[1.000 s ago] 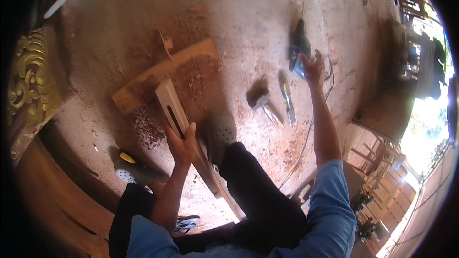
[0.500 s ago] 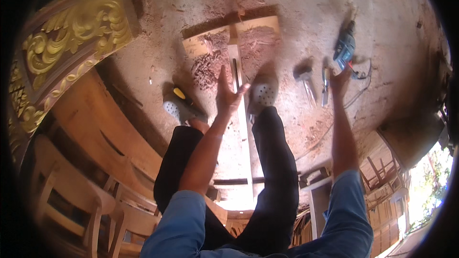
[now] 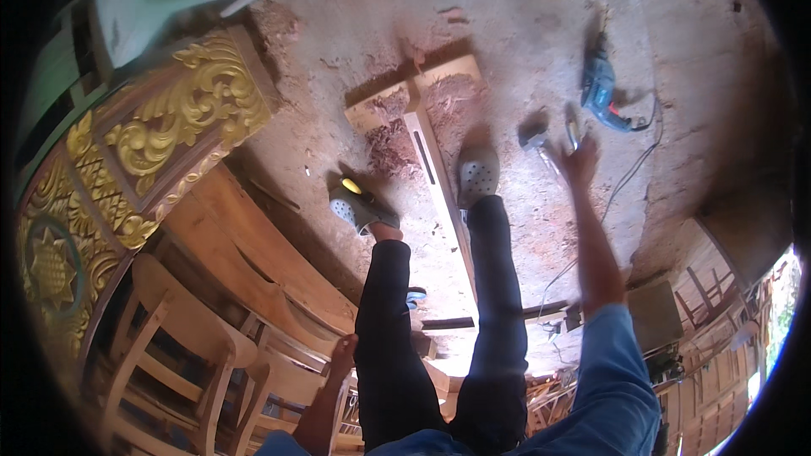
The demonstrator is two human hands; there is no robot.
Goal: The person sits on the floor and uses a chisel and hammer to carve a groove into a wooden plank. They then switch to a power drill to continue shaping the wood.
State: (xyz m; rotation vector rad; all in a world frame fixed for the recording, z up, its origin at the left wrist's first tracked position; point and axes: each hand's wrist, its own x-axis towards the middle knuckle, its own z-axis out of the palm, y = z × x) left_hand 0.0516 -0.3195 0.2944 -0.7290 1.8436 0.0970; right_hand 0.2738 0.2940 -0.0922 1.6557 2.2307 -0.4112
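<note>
My right hand (image 3: 581, 162) reaches down to the floor over a chisel (image 3: 573, 130), its fingers apart; whether they touch the tool I cannot tell. Just left of the chisel lies a hammer (image 3: 534, 140) with a dark head, its handle partly behind my hand. Low at the left, my left hand (image 3: 342, 356) is beside my left thigh, its fingers mostly hidden. Between my feet lies a long wooden beam (image 3: 429, 165) with a narrow slot cut in it. Its far end meets a crosspiece (image 3: 452, 73), with wood shavings (image 3: 391, 145) around them.
A blue power drill (image 3: 600, 93) with a trailing cord (image 3: 632, 171) lies beyond my right hand. A yellow-handled tool (image 3: 351, 186) is by my left shoe. Left stand a gold carved panel (image 3: 190, 110), wooden boards (image 3: 245, 236) and chair frames (image 3: 173, 321); a pale chair (image 3: 160, 0) is behind.
My right hand has left the drill and moved left to the chisel. My left hand has withdrawn from above the beam to beside my thigh. The view has shifted left.
</note>
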